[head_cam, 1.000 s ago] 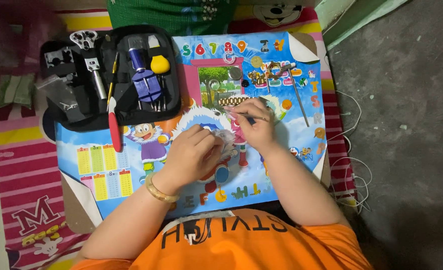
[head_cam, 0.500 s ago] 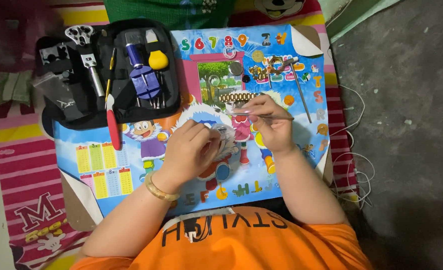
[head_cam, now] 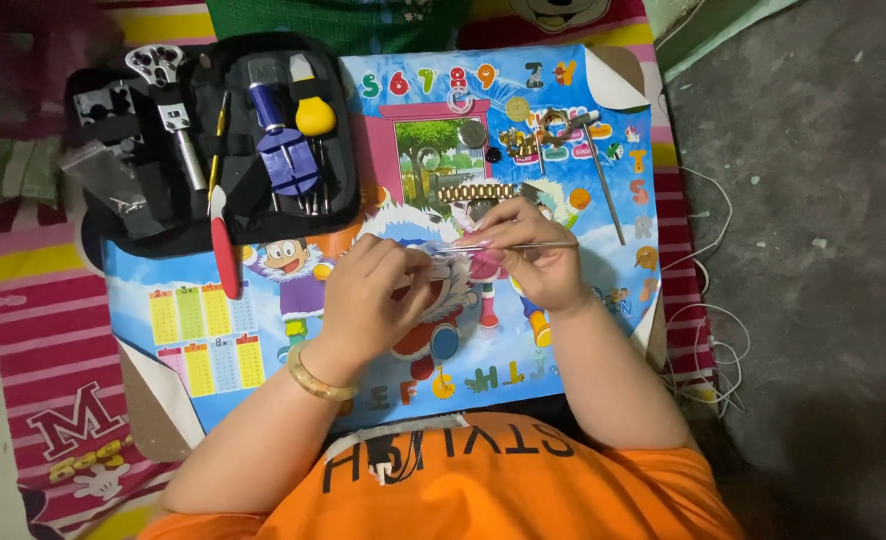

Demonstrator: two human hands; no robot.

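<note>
My left hand [head_cam: 368,300] is curled over the middle of a colourful cartoon board [head_cam: 263,330], fingers closed around something small that the hand hides. My right hand [head_cam: 533,255] pinches thin metal tweezers [head_cam: 523,245] that lie level and point left toward my left fingers. A gold watch band [head_cam: 475,191] lies on the board just above both hands. A gold bangle sits on my left wrist.
An open black tool case [head_cam: 213,130] at the upper left holds a red-handled screwdriver [head_cam: 225,250], a blue tool and a yellow blower. Small watch parts and a thin metal rod [head_cam: 603,180] lie at the board's upper right. White cables [head_cam: 708,330] trail on the right.
The view has shifted slightly. Both hands stay together at the board's centre, with the tweezers still held level toward my left fingers.
</note>
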